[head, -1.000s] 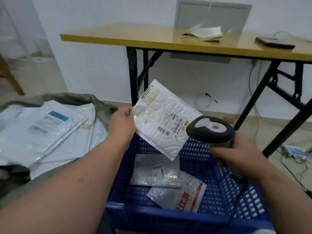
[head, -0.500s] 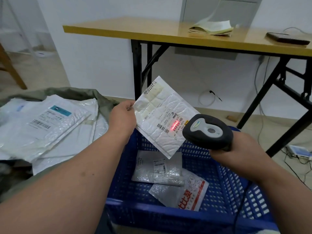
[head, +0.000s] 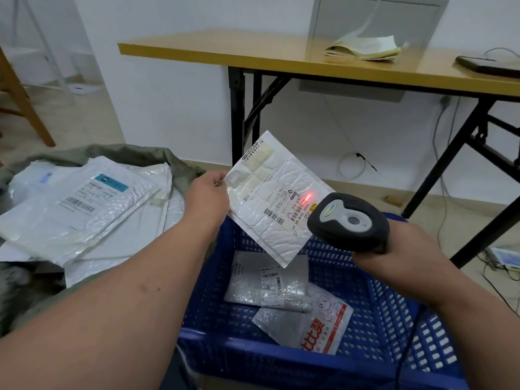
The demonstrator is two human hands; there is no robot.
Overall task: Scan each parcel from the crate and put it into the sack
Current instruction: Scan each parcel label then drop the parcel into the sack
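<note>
My left hand (head: 207,196) pinches the left edge of a white padded parcel (head: 274,192) and holds it tilted above the blue crate (head: 394,319). My right hand (head: 394,249) grips a dark handheld scanner (head: 349,222) just right of the parcel. A red scan light (head: 307,198) falls on the parcel's label. Two parcels lie in the crate: a clear bubble bag (head: 267,282) and a white one with red print (head: 312,327). The olive sack (head: 180,161) lies open at the left with several white parcels (head: 84,209) on it.
A yellow-topped folding table (head: 253,49) with black legs stands behind the crate, carrying an open notebook (head: 363,47) and a dark flat device (head: 486,66). Cables (head: 439,153) hang by the wall at the right. A wooden chair leg (head: 25,105) stands at far left.
The scanner moved closer to the parcel, and its red light, absent a second ago, now shines on the barcode label. My left hand keeps hold of the parcel.
</note>
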